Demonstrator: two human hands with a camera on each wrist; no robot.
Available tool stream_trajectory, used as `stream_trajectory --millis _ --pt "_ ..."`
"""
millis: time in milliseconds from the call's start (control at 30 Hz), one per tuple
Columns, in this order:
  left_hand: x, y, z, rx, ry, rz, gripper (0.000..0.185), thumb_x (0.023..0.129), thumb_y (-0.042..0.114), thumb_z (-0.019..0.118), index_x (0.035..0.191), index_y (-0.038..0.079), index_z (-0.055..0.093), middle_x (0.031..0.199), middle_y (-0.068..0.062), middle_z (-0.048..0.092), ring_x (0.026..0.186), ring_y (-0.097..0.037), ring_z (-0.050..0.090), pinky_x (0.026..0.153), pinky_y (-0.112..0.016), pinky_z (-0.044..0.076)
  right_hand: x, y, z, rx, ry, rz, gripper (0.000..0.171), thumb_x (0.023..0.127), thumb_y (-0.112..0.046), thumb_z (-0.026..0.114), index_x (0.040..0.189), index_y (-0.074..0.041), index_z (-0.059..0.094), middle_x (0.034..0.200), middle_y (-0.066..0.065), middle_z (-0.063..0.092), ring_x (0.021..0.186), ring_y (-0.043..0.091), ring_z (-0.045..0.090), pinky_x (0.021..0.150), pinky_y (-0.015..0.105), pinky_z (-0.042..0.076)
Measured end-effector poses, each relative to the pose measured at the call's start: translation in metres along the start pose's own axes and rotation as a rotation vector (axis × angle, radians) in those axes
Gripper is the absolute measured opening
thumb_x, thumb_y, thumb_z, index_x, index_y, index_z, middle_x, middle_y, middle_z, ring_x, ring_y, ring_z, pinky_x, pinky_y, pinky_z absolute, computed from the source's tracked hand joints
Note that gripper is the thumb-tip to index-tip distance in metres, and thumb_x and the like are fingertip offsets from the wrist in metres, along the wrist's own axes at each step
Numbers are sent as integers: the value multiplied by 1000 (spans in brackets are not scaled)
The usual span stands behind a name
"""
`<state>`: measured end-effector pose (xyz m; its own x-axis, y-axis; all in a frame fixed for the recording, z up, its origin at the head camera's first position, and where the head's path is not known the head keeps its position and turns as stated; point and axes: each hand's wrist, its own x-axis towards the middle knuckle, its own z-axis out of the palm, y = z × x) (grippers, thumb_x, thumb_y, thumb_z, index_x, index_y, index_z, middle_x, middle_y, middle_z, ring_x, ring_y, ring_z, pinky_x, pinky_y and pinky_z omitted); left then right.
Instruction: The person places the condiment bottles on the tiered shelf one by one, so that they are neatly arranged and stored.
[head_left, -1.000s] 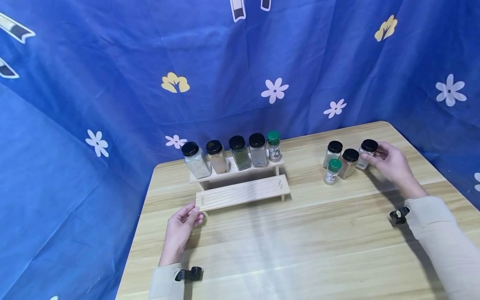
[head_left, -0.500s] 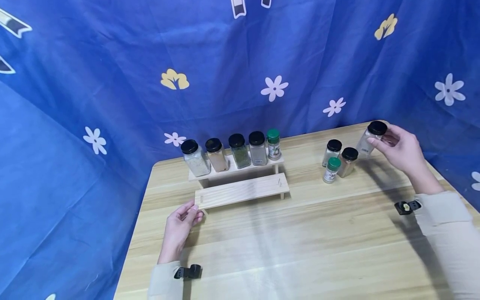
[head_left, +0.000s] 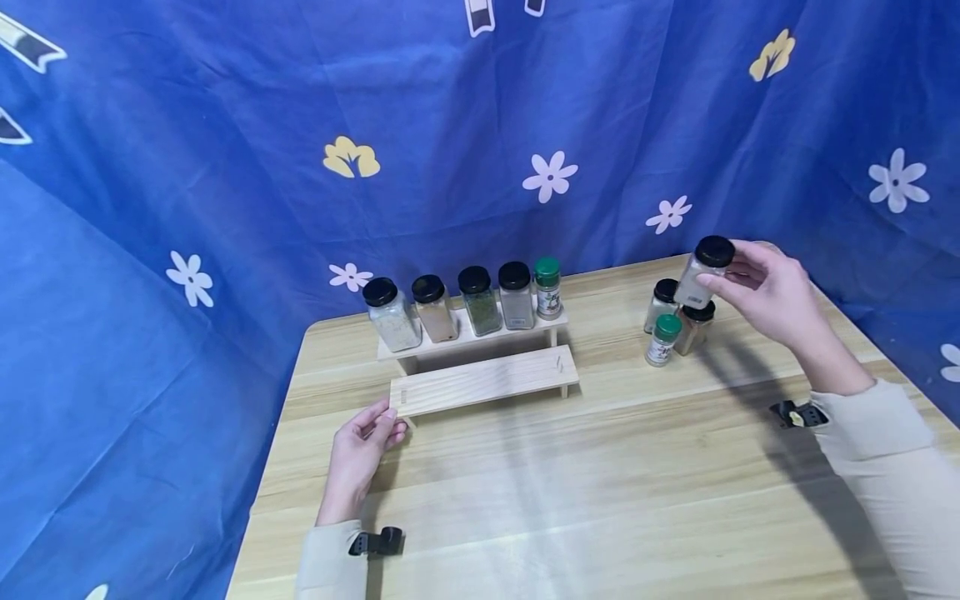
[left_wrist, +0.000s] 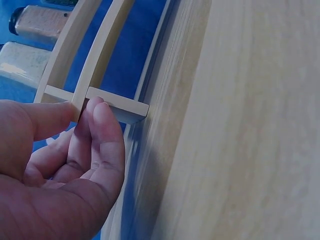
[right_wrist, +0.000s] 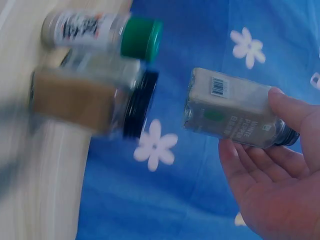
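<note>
- My right hand (head_left: 772, 292) holds the white pepper jar (head_left: 700, 271) in the air, grip clamped near the black lid, thumb on one side and fingers on the other.
- Jar hangs right above three jars on the counter (head_left: 600, 483): green-lid jar (head_left: 662, 339) and two black-lid jars (head_left: 664, 302).
- Risk: the lifted jar's base is close over those lids; a low sweep leftward could knock one over, the narrow green-lid jar first.
- Risk: the hold is high on the jar, body hanging free, so it could swing or slip if moved fast.
- Right wrist view is blurred, so I can't tell how firm the pinch is.
- My left hand (head_left: 362, 454) pinches the left end of the wooden rack (head_left: 483, 385), thumb and fingers closed on the lower step's corner.
- Lower step bare; upper step carries five jars (head_left: 465, 304).
- If the left hand lets go, the rack may shift when nudged.
</note>
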<state>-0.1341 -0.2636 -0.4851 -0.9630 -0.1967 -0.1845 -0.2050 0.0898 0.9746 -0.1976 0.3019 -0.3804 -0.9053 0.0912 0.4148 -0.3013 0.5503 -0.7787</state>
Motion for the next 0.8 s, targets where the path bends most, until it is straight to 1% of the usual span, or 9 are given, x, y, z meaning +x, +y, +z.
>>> stream_trajectory --millis 67,167,233,300,467,533,633,700,800 --pt "0 0 0 -2 3 2 46 107 11 60 149 -7 51 101 -3 75 89 -6 73 87 -20 68 -2 -8 9 5 -27 -5 45 93 -15 82 132 1 68 104 -28 66 93 -19 62 86 -4 53" --pt "-1 0 0 -3 4 8 46 107 11 61 148 -7 51 101 -3 75 89 -6 73 87 -20 68 -7 -18 23 10 -81 -17 46 93 -14 82 134 -1 67 112 -2 76 93 -18 62 85 -3 53" --pt "-1 0 0 -4 4 12 46 107 10 61 148 -8 51 102 -2 75 89 -6 73 88 -20 68 -10 -24 33 16 -115 -34 47 92 -14 83 135 -1 67 117 16 76 92 -16 63 84 -3 54" --pt "-2 0 0 -2 3 13 46 107 9 61 148 -8 51 102 -2 75 89 -6 73 87 -20 68 -13 -30 43 32 -153 -43 49 92 -13 83 136 -1 66 122 24 74 92 -16 63 84 -2 54" --pt "-2 0 0 -3 6 16 45 107 8 60 147 -8 52 100 -2 74 88 -6 73 87 -20 68 -19 -43 69 52 -224 -53 48 92 -17 84 135 -3 68 124 20 75 95 -11 66 86 0 56" --pt "-3 0 0 -5 3 16 44 107 7 60 147 -8 51 100 -2 74 88 -6 73 87 -20 68 -21 -49 77 58 -249 -57 48 92 -18 84 135 -4 68 122 18 76 97 -2 71 85 1 57" --pt "-3 0 0 -3 -1 12 44 107 7 60 147 -8 51 100 -2 74 89 -7 73 87 -20 68 -23 -59 90 76 -281 -41 51 92 -21 84 137 -5 67 121 16 77 103 18 76 85 4 59" --pt "-3 0 0 -5 0 11 45 107 8 60 147 -8 51 100 -2 74 89 -7 73 87 -20 68 -23 -65 100 91 -307 -34 52 92 -21 84 138 -5 66 121 16 77 106 27 77 88 10 62" --pt "-1 -1 1 -9 2 19 45 106 7 60 147 -8 51 99 -1 74 88 -7 73 86 -20 68 -25 -74 117 108 -342 -52 53 91 -20 85 137 -4 66 124 16 76 111 31 76 96 26 66"
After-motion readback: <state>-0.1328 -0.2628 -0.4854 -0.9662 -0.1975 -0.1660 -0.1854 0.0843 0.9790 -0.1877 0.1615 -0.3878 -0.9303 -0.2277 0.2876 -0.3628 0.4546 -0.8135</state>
